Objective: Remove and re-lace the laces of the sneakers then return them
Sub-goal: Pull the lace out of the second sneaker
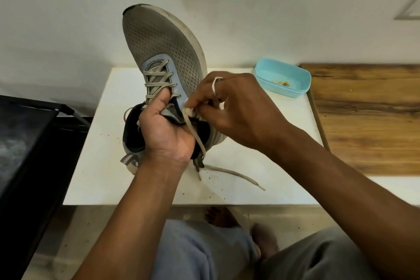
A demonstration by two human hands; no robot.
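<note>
Grey sneaker [159,41] toe-up at centre, heel on white table [109,166], left hand [166,127] grips its tongue, right hand [234,107] pinches lace [197,136], both hiding the collar, blue tub [284,75] right, black rack [27,134] left.

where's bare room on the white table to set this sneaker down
Bare: the left side of the white table, between the sneaker and its left edge, and the front strip left of the trailing lace. Crowded: the middle, where the left hand and right hand work the sneaker, and the back right corner with the blue tub.
</note>
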